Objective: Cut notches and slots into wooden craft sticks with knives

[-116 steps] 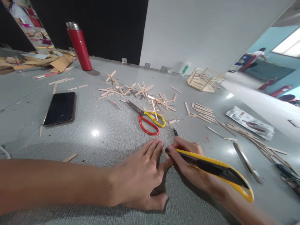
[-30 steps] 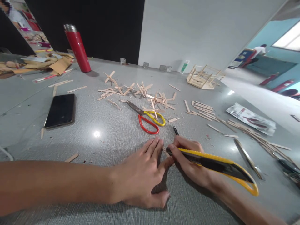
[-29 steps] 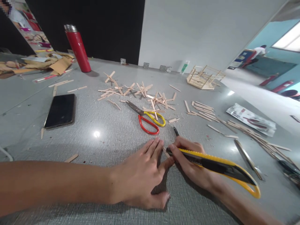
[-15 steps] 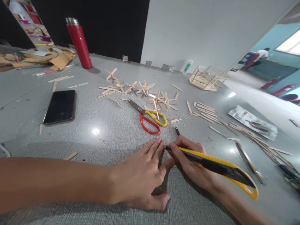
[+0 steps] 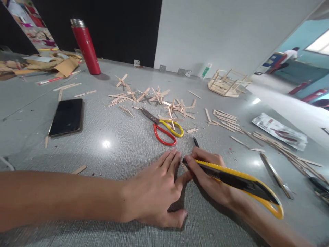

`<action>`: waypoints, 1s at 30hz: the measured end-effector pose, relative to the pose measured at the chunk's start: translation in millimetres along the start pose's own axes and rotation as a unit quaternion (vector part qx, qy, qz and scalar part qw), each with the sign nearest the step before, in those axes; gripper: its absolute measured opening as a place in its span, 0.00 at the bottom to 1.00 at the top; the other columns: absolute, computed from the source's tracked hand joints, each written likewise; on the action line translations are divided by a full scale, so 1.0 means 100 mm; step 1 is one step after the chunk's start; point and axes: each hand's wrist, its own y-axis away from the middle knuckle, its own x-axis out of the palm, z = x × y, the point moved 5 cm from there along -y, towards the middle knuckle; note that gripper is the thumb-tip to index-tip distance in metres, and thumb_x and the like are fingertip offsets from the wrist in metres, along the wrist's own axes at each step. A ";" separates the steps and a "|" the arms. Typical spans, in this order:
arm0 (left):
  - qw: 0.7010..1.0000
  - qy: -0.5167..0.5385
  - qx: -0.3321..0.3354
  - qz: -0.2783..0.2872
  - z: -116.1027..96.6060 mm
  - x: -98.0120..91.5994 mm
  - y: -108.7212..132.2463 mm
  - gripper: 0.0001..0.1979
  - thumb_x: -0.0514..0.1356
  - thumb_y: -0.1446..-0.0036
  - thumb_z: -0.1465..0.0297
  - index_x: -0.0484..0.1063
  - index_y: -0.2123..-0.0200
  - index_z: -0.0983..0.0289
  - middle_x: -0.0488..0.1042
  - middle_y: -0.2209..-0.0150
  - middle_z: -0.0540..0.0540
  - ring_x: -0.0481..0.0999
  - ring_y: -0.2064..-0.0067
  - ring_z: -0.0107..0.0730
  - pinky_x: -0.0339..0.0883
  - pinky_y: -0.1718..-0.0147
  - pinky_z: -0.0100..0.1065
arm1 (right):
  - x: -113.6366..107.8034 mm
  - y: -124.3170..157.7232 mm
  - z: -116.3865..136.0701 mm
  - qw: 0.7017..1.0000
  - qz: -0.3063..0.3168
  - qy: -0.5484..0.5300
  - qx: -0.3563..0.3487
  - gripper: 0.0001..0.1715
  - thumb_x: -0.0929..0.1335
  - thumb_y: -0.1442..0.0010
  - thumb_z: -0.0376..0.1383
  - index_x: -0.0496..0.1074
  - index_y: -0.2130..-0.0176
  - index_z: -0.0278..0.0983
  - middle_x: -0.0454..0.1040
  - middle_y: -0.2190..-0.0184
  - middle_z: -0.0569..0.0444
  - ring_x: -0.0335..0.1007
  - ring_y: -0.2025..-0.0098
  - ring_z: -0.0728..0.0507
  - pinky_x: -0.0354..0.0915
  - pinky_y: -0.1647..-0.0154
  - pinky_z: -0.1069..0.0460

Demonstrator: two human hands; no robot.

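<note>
Yellow and black, the utility knife [image 5: 236, 179] slants across our view, and its blade is what we can't get a clear look at: the nose ends beside the right thumb, too small and dark to read. Much of the thin wooden stick [image 5: 184, 166] is out of sight too, covered by fingers, with only a short pale stretch showing. The black pen [image 5: 195, 141] pokes out beyond the right hand [image 5: 205, 168], its near end hidden there. Over at the right edge, a dark-handled object [image 5: 318, 185] is cut off, and we can't say what it is; on the left, a white cord [image 5: 7, 164] runs out of frame.

Now the grip: the right hand is closed around the knife's front, handle trailing back above the wrist. The left hand [image 5: 158, 192] lies palm down, thumb spread, fingertips at the stick on the table [image 5: 123, 137]. So we have the stick between the two hands, right by the knife's nose; whether blade meets wood, we can't tell.
</note>
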 end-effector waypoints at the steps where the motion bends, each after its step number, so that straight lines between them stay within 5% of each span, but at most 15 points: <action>1: 1.000 0.001 -0.001 0.002 0.00 0.00 0.00 0.45 0.51 0.33 0.48 0.56 0.30 0.81 0.56 0.31 0.88 0.52 0.28 0.73 0.49 0.30 0.55 | 0.00 0.00 0.00 1.000 0.002 0.002 -0.003 0.23 0.65 0.30 0.42 0.57 0.75 0.41 0.56 0.80 0.63 0.54 0.77 0.48 0.54 0.73 0.50; 17: 0.997 0.072 -0.007 0.016 0.03 0.00 0.02 0.43 0.52 0.32 0.49 0.51 0.27 0.75 0.48 0.27 0.82 0.44 0.25 0.69 0.48 0.29 0.55 | -0.05 0.01 -0.04 1.000 0.013 -0.003 -0.001 0.25 0.63 0.27 0.46 0.62 0.75 0.41 0.62 0.80 0.60 0.58 0.77 0.47 0.57 0.73 0.50; 30: 0.999 0.038 -0.003 0.009 0.02 0.01 0.01 0.44 0.51 0.32 0.49 0.54 0.28 0.79 0.52 0.29 0.84 0.49 0.26 0.69 0.47 0.29 0.53 | -0.01 0.00 -0.03 0.999 0.009 -0.030 0.006 0.25 0.65 0.29 0.48 0.63 0.75 0.41 0.61 0.79 0.61 0.56 0.77 0.48 0.57 0.75 0.51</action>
